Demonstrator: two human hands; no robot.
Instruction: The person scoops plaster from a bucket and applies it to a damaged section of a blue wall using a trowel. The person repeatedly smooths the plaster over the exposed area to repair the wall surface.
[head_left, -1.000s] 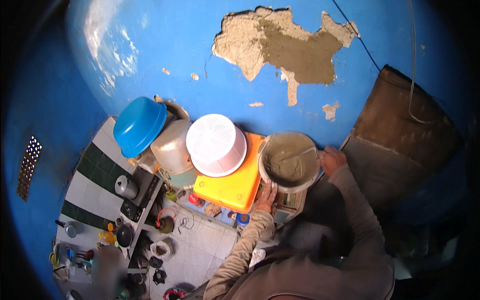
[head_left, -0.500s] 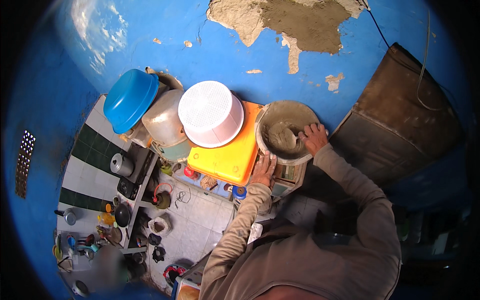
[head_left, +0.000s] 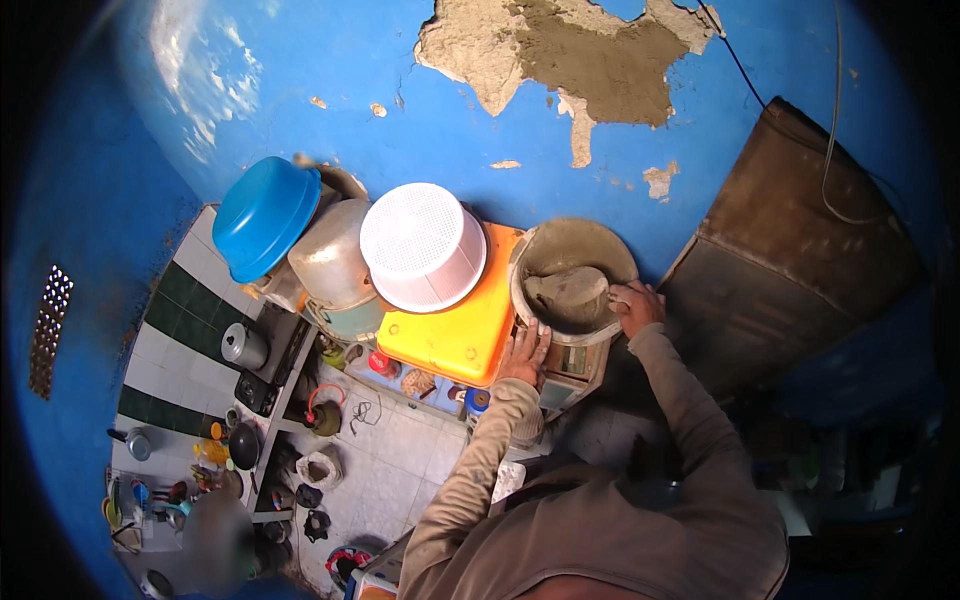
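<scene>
A round bucket (head_left: pixel 625 240) of wet grey mortar stands on a small cabinet against the blue wall. My right hand (head_left: pixel 637 306) is closed at its right rim, gripping a trowel whose mortar-covered blade (head_left: pixel 580 287) lies inside the bucket; the handle is hidden by my fingers. At the near left side of the bucket, my left hand (head_left: pixel 524 355) rests with fingers stretched against its outside, close to the yellow-orange plastic container (head_left: pixel 440 340). A white perforated basin (head_left: pixel 420 245) sits upside down on that container.
A blue basin (head_left: pixel 265 218) and a metal pot (head_left: pixel 335 255) are stacked further left. Above, bare plaster and a darker mortar patch (head_left: pixel 600 75) show on the wall. A brown panel (head_left: pixel 790 230) leans at right. Kitchenware and a gas cylinder (head_left: pixel 323 418) stand lower left.
The trowel blade has come up in the mortar and shows more fully, with my right hand still at the rim. My left hand stays by the bucket. The whole view has shifted slightly.
</scene>
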